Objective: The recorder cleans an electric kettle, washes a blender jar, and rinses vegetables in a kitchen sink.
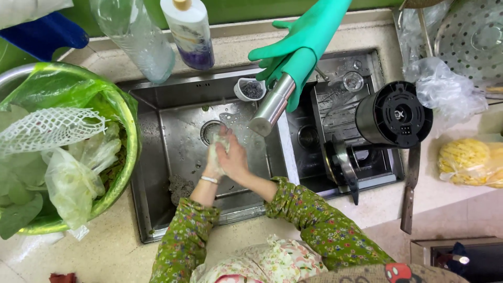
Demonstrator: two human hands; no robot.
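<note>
Two hands, left (214,157) and right (234,157), press together, lathered, over the sink (178,131) drain (209,131), grasping nothing I can make out. Risk: wet floral sleeves (298,207); faucet (272,105) just beyond invites knuckle bumps; bench knife (409,188) far right.

Speckled stone counter (120,251) with sunken steel sink (157,173), green basin (128,131), knife (409,194), black canister (393,115).
</note>
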